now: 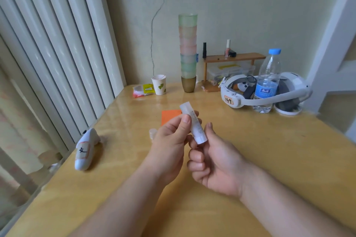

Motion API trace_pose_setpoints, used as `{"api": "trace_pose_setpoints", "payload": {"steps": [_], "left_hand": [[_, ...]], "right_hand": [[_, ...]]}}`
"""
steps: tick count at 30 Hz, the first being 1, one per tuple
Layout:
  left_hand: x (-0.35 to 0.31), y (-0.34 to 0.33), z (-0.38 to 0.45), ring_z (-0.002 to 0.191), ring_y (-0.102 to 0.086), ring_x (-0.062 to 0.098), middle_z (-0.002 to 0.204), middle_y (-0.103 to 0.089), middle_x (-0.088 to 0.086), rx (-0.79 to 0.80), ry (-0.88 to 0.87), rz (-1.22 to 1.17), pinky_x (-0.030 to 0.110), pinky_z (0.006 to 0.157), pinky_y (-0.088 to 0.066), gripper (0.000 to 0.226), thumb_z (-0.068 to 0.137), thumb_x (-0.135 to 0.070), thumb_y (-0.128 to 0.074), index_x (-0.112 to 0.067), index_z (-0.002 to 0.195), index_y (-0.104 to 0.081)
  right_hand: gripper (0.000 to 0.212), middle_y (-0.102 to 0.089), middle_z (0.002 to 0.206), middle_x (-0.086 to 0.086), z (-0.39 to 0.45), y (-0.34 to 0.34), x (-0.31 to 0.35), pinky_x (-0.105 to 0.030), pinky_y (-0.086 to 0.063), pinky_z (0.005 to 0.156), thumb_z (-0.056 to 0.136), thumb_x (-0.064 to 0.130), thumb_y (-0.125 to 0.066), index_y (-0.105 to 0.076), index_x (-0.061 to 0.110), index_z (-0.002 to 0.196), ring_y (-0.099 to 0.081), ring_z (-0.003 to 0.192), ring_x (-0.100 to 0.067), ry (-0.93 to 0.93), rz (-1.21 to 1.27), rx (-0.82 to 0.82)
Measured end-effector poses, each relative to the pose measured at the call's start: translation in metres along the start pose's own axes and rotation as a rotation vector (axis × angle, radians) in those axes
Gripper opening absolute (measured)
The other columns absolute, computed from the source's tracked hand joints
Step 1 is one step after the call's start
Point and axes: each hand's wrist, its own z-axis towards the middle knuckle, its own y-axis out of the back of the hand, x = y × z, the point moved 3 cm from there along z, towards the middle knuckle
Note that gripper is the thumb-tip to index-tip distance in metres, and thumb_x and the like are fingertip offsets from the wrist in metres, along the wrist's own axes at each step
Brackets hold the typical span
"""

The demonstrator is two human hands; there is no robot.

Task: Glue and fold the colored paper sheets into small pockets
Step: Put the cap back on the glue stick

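Head view: both hands hold a glue stick (193, 123) above the table (250, 150). Left hand (169, 140) curls round the barrel, thumb on top; right hand (213, 159) pinches the base, other fingers curled. Orange paper (169, 116) lies flat beyond, partly hidden by the hands. A small cap (153, 133) sits beside the left hand. The stick looks light, rigid and smooth: grip mid-barrel. The paper is likely thin and floppy: lift by an edge. Whether glue is exposed cannot be told.
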Motion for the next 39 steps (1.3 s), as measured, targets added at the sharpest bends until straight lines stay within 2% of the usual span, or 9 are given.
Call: {"api": "trace_pose_setpoints", "payload": {"steps": [6, 11, 17, 24, 29, 31, 33, 36, 39], "left_hand": [[0.001, 0.005, 0.007, 0.073, -0.055, 0.013, 0.106, -0.071, -0.001, -0.022, 0.014, -0.017, 0.048, 0.088, -0.034, 0.034, 0.093, -0.05, -0.066, -0.024, 0.113, -0.077], [0.001, 0.007, 0.007, 0.092, -0.06, 0.018, 0.109, -0.074, -0.002, -0.042, 0.002, 0.021, 0.06, 0.105, -0.041, 0.038, 0.089, -0.054, -0.065, -0.026, 0.113, -0.078], [-0.003, 0.007, 0.007, 0.088, -0.055, 0.023, 0.096, -0.071, 0.005, -0.084, -0.056, 0.044, 0.042, 0.093, -0.041, 0.04, 0.088, -0.057, -0.074, -0.023, 0.107, -0.078], [-0.005, 0.01, 0.005, 0.095, -0.066, 0.019, 0.099, -0.073, 0.009, -0.133, -0.071, 0.019, 0.035, 0.094, -0.048, 0.041, 0.084, -0.043, -0.081, -0.007, 0.101, -0.075], [-0.006, 0.009, 0.004, 0.104, -0.062, 0.022, 0.109, -0.073, 0.011, -0.115, -0.053, 0.024, 0.045, 0.105, -0.044, 0.044, 0.078, -0.057, -0.083, -0.018, 0.1, -0.08], [-0.007, 0.009, 0.003, 0.105, -0.059, 0.028, 0.114, -0.073, 0.018, -0.108, -0.072, 0.014, 0.049, 0.103, -0.043, 0.054, 0.072, -0.064, -0.082, -0.02, 0.104, -0.08], [-0.006, 0.01, 0.002, 0.099, -0.055, 0.023, 0.109, -0.072, 0.015, -0.107, -0.076, 0.013, 0.039, 0.094, -0.039, 0.053, 0.075, -0.062, -0.082, -0.019, 0.106, -0.08], [-0.004, 0.012, 0.002, 0.097, -0.06, 0.011, 0.106, -0.073, 0.006, -0.107, -0.055, 0.009, 0.027, 0.09, -0.039, 0.045, 0.083, -0.048, -0.081, -0.012, 0.11, -0.078], [-0.005, 0.011, 0.002, 0.09, -0.064, 0.005, 0.101, -0.074, 0.002, -0.104, -0.064, 0.036, 0.023, 0.085, -0.042, 0.047, 0.082, -0.042, -0.074, -0.005, 0.111, -0.075]], "right_hand": [[0.065, -0.039, 0.061, -0.001, 0.001, -0.002, 0.0, -0.02, -0.025, 0.041, 0.099, 0.075, -0.031, -0.054, 0.019, 0.076, -0.036, 0.048, -0.013, 0.005, 0.05, 0.003], [0.058, -0.041, 0.061, -0.002, 0.002, -0.002, 0.0, -0.023, -0.026, 0.047, 0.102, 0.067, -0.038, -0.054, 0.017, 0.078, -0.037, 0.05, -0.014, 0.117, -0.005, -0.038], [0.037, -0.054, 0.071, -0.004, 0.005, 0.001, 0.002, -0.024, -0.036, 0.053, 0.094, 0.049, -0.059, -0.059, 0.013, 0.1, -0.05, 0.056, -0.015, 0.38, -0.111, -0.075], [0.022, -0.076, 0.079, -0.002, -0.002, 0.009, 0.012, -0.036, -0.054, 0.065, 0.089, 0.016, -0.082, -0.061, 0.019, 0.092, -0.068, 0.065, -0.016, 0.818, -0.635, -0.368], [0.039, -0.068, 0.075, 0.012, -0.007, 0.015, 0.016, -0.027, -0.05, 0.06, 0.078, 0.036, -0.091, -0.053, 0.037, 0.09, -0.061, 0.063, -0.013, 1.068, -0.939, -0.564], [0.04, -0.073, 0.082, 0.007, -0.007, 0.011, 0.014, -0.026, -0.048, 0.055, 0.081, 0.064, -0.079, -0.055, 0.036, 0.099, -0.061, 0.061, -0.013, 0.929, -0.774, -0.415], [0.066, -0.073, 0.079, -0.009, -0.002, 0.003, 0.008, -0.03, -0.041, 0.05, 0.081, 0.086, -0.051, -0.062, 0.024, 0.102, -0.057, 0.055, -0.02, 0.566, -0.531, -0.244], [0.078, -0.058, 0.063, -0.01, -0.002, -0.003, 0.001, -0.031, -0.031, 0.052, 0.092, 0.082, -0.025, -0.061, 0.014, 0.081, -0.048, 0.051, -0.022, 0.195, -0.263, -0.078], [0.064, -0.049, 0.064, -0.002, -0.003, 0.0, 0.004, -0.026, -0.031, 0.051, 0.095, 0.076, -0.034, -0.056, 0.018, 0.08, -0.046, 0.052, -0.018, 0.16, -0.101, -0.01]]}}
